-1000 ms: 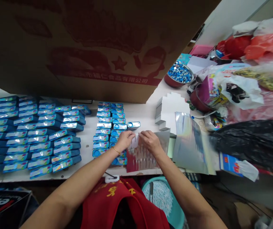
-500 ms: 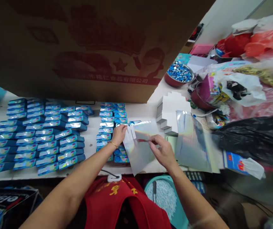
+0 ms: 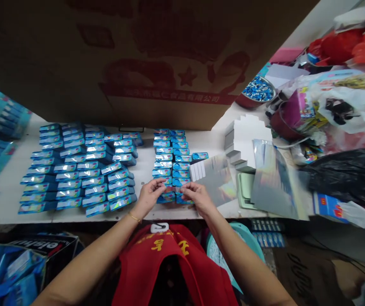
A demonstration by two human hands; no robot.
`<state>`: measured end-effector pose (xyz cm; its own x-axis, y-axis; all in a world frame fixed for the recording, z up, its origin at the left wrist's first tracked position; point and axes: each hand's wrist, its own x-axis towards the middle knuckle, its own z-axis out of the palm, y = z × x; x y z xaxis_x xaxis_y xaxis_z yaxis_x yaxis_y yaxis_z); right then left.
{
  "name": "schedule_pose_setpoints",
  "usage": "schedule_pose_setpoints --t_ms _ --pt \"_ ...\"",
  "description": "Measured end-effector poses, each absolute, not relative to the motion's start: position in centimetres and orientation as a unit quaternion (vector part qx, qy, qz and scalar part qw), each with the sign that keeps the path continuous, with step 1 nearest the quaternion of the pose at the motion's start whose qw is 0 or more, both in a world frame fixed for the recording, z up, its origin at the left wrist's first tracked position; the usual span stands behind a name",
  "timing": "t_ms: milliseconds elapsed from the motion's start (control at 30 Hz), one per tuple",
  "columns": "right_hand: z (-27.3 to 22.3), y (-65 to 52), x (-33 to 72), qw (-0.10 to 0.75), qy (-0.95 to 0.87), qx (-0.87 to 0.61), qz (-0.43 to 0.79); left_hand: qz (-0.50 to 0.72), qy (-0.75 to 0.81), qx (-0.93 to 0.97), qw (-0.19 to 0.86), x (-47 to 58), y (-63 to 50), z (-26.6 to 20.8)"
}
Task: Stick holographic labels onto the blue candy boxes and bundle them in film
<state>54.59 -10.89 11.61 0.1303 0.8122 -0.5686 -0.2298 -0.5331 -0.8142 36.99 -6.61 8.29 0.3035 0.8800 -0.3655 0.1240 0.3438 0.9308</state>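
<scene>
With forearms stretched forward, we pinch thumb and forefinger together on both hands, the left hand [image 3: 149, 197] and the right hand [image 3: 199, 198] facing each other. Between them spans a thin, see-through, reddish-tinted strip [image 3: 173, 188], apparently flat, just above the near end of the double column of glossy blue oblong boxes [image 3: 173, 165] on the white worktop [image 3: 144, 166].

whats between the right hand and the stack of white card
In the head view, a shiny silver sheet lies on the table between the right hand and that stack.
</scene>
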Motion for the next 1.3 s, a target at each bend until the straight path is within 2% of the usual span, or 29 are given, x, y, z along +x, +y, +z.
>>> schedule_pose_setpoints --t_ms 100,300,467,667,867,967,1100,1200,1300 --pt "9.4 -11.2 51.8 0.401 -0.272 -0.642 0.594 0.266 0.520 0.498 0.642 33.7 -6.9 7.5" --pt "5.6 -11.8 48.6 0.311 -0.416 -0.720 0.460 0.250 0.564 0.529 0.583 30.8 -7.6 4.0" --pt "5.1 -12.6 48.6 0.253 -0.461 -0.758 0.386 0.238 0.564 0.524 0.593 31.3 -8.3 2.2" --pt "4.6 -12.9 48.4 0.223 -0.500 -0.771 0.325 0.246 0.562 0.535 0.580 31.5 -8.7 0.6" --pt "4.5 -13.4 47.8 0.134 -0.570 -0.782 0.216 0.268 0.564 0.558 0.547 32.6 -9.4 -1.0" --pt "4.6 -14.2 48.1 0.074 -0.648 -0.743 0.150 0.266 0.583 0.556 0.530 32.6 -10.2 -1.8" --pt "4.9 -14.9 48.8 -0.009 -0.768 -0.628 0.127 0.248 0.630 0.560 0.478 32.2 -10.6 -1.1" --pt "5.1 -14.6 50.0 0.017 -0.774 -0.612 0.162 0.294 0.625 0.592 0.416 33.4 -9.1 1.6" --pt "5.3 -13.8 53.1 0.150 -0.718 -0.644 0.218 0.306 0.535 0.684 0.390 37.1 -6.1 4.8"
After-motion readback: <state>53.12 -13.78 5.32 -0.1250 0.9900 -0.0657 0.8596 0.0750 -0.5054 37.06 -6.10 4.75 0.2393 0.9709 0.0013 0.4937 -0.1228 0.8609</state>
